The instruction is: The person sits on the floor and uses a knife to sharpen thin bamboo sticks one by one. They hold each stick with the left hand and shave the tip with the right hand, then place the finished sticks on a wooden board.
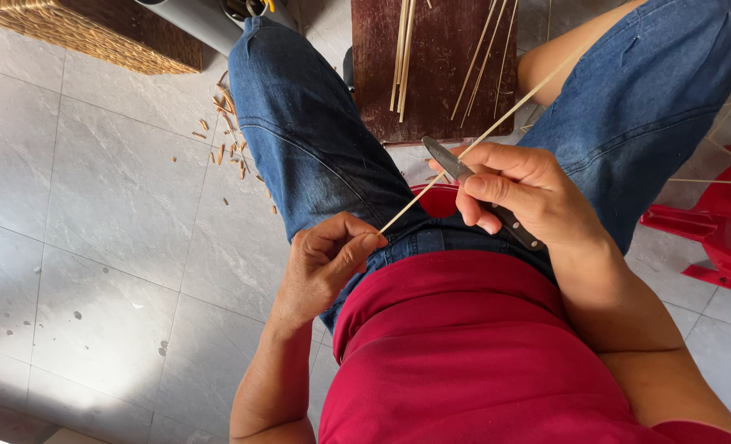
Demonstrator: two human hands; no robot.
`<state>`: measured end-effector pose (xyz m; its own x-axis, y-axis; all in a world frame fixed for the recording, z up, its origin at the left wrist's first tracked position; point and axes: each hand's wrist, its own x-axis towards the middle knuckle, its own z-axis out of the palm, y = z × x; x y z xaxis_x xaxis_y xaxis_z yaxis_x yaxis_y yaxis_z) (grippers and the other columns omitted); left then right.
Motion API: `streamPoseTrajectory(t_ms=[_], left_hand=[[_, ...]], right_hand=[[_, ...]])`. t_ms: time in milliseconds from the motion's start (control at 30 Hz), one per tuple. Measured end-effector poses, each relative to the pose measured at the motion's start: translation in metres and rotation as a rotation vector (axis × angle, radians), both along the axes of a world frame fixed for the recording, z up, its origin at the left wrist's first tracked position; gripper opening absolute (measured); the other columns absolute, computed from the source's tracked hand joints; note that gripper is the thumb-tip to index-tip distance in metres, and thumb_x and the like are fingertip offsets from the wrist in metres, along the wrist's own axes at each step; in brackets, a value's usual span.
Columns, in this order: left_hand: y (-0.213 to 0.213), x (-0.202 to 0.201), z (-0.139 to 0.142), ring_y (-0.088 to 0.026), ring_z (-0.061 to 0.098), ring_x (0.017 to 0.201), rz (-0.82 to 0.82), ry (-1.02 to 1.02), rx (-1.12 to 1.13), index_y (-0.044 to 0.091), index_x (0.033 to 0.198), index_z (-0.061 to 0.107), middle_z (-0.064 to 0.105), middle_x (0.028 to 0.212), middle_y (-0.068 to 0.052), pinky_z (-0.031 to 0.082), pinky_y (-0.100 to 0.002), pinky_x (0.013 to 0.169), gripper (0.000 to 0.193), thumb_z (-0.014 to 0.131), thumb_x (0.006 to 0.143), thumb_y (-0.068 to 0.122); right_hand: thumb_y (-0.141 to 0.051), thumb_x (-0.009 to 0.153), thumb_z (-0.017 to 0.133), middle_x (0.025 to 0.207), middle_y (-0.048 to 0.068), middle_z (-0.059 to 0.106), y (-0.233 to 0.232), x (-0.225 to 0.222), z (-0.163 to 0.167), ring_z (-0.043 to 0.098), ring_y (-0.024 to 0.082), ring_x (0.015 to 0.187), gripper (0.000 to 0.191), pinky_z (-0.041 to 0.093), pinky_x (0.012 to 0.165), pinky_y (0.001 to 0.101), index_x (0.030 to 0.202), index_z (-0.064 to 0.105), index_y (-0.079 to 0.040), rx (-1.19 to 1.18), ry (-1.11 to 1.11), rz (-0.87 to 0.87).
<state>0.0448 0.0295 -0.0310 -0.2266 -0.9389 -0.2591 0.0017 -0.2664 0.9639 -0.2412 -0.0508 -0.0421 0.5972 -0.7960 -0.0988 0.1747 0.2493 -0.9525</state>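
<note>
From above, the left hand point(324, 263) pinches the near end of a thin bamboo strip point(497, 123) between thumb and forefinger over the lap. The strip slants up past the right hand point(522, 193), whose fingers are curled tight around a dark-handled knife point(480, 193), blade laid against the strip. Beyond the knees, more strips lie on a dark wooden board point(435, 90).

We're over a grey tiled floor point(110, 247) w/ pale grout lines, small wood chips point(227, 148) scattered on it, a woven wicker basket point(102, 33) top left, dark wooden board point(435, 74) ahead, red plastic stool point(715, 222) at right, soft light patch lower left.
</note>
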Motion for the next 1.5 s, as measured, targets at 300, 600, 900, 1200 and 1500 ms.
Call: streamPoseTrajectory(t_ms=[300, 600, 900, 1200, 1500], left_hand=[[0.007, 0.016, -0.004, -0.002, 0.047, 0.061, 0.002, -0.018, 0.072, 0.002, 0.098, 0.073, 0.06, 0.073, 0.003, 0.037, -0.02, 0.052, 0.015, 0.066, 0.102, 0.014], [-0.009, -0.023, -0.02, -0.005, 0.063, 0.077, 0.08, 0.064, 0.017, 0.002, 0.111, 0.071, 0.069, 0.09, 0.002, 0.052, -0.021, 0.066, 0.018, 0.062, 0.105, 0.016], [-0.033, -0.051, -0.037, -0.009, 0.07, 0.068, 0.003, -0.071, -0.103, 0.011, 0.119, 0.073, 0.077, 0.085, -0.001, 0.059, -0.024, 0.064, 0.023, 0.06, 0.105, 0.024], [-0.024, -0.052, -0.028, -0.006, 0.07, 0.077, 0.063, 0.019, -0.187, 0.007, 0.118, 0.073, 0.074, 0.087, -0.002, 0.059, -0.024, 0.072, 0.021, 0.061, 0.108, 0.02], [0.001, -0.015, -0.013, -0.006, 0.058, 0.071, 0.048, -0.032, -0.092, 0.002, 0.109, 0.073, 0.067, 0.082, 0.0, 0.049, -0.023, 0.063, 0.016, 0.061, 0.106, 0.013]], right_hand=[[-0.007, 0.11, 0.052, 0.069, 0.007, 0.057, -0.023, -0.05, 0.007, 0.045, 0.01, 0.051, 0.026, 0.037, 0.052, 0.0241, 0.131, 0.065, 0.002, 0.076, -0.018, -0.485], [-0.009, 0.112, 0.052, 0.071, 0.013, 0.059, -0.013, -0.059, -0.004, 0.051, 0.016, 0.052, 0.047, 0.043, 0.056, 0.0275, 0.157, 0.043, 0.002, -0.005, 0.014, -0.269], [-0.011, 0.108, 0.053, 0.077, 0.017, 0.06, -0.027, -0.069, -0.081, 0.053, 0.02, 0.061, 0.037, 0.045, 0.06, 0.0292, 0.14, 0.052, 0.008, -0.045, 0.179, -0.292], [-0.007, 0.107, 0.054, 0.076, 0.013, 0.063, -0.015, -0.024, -0.036, 0.055, 0.015, 0.06, 0.03, 0.044, 0.061, 0.0261, 0.133, 0.056, 0.008, -0.138, 0.192, -0.022], [-0.007, 0.107, 0.055, 0.077, 0.011, 0.061, -0.009, -0.013, 0.008, 0.052, 0.014, 0.059, 0.026, 0.042, 0.056, 0.0245, 0.13, 0.06, 0.004, -0.077, 0.107, -0.191]])
